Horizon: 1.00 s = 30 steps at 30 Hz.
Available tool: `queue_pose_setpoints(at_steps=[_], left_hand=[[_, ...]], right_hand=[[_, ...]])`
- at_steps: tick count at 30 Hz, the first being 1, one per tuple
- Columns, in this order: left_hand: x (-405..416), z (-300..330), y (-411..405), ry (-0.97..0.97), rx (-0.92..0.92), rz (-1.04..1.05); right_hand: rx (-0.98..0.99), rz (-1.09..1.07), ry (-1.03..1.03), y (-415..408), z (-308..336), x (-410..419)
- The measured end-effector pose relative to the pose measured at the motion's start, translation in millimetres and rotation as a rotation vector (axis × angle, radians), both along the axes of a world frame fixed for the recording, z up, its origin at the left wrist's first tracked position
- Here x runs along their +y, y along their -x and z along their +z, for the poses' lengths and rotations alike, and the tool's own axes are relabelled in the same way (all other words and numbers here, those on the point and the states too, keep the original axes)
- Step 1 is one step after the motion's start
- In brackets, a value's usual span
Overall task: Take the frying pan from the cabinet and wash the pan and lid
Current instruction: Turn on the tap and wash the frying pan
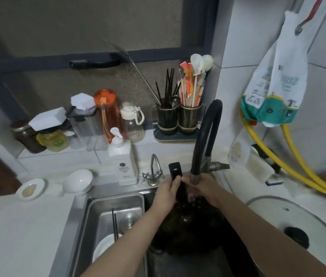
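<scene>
Dark pan (pixel 186 222) under the tap, mid-frame.
Left hand (pixel 168 191) curls round its black handle (pixel 175 172); right hand's (pixel 204 189) finger pose unclear; glass lid (pixel 298 220) lower right.

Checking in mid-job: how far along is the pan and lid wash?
Done: the pan is out of the cabinet and in the sink. In hand: the left hand grips its handle while the right hand rubs the pan near the faucet spout. Left: the lid lies on the counter to the right, untouched; whether it is washed cannot be told.
</scene>
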<state>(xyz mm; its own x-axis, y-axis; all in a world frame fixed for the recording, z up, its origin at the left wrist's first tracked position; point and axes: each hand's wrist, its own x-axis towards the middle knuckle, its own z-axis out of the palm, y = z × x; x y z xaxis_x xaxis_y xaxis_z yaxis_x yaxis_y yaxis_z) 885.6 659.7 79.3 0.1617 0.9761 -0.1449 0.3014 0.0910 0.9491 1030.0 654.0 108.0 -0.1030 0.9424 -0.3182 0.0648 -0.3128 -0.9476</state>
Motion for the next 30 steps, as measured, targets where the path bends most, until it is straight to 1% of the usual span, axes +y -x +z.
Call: queue_pose_setpoints(at_steps=[3,4,6,8,13,18,21,24,27,30], left_hand=[[-2.8,2.0,-0.2,-0.008,0.012,-0.002],[-3.7,0.8,0.0,-0.038,0.029,-0.004],[-6.3,-1.4,-0.6,-0.120,0.124,-0.001],[-8.6,-2.7,-3.8,-0.157,0.205,0.020],[-5.6,-0.1,-17.9,-0.150,0.366,0.091],[-7.5,6.4,-21.1,-0.158,0.418,0.135],[-9.4,8.8,-17.8,-0.156,0.459,0.208],[-12.6,14.9,-8.2,-0.147,0.456,0.296],[-15.7,21.5,8.4,-0.097,0.358,0.404],[-13.9,23.7,23.8,-0.049,0.250,0.486]], right_hand=[[0.027,0.029,-0.025,-3.4,-4.4,-0.5],[0.045,0.031,-0.025,-3.9,-6.1,-2.1],[0.086,0.033,-0.019,-6.6,-10.9,-4.4],[0.114,0.029,-0.030,-8.7,-15.5,-7.3],[0.105,-0.065,-0.033,-11.1,-24.3,-7.4],[0.130,-0.051,-0.029,-8.0,-26.3,-3.5],[0.133,0.016,-0.058,-3.9,-31.6,-5.7],[-0.061,0.118,-0.101,1.2,-36.8,-15.4],[-0.254,0.227,-0.093,-0.4,-50.7,-28.7],[-0.379,0.230,-0.073,-7.4,-63.4,-39.7]])
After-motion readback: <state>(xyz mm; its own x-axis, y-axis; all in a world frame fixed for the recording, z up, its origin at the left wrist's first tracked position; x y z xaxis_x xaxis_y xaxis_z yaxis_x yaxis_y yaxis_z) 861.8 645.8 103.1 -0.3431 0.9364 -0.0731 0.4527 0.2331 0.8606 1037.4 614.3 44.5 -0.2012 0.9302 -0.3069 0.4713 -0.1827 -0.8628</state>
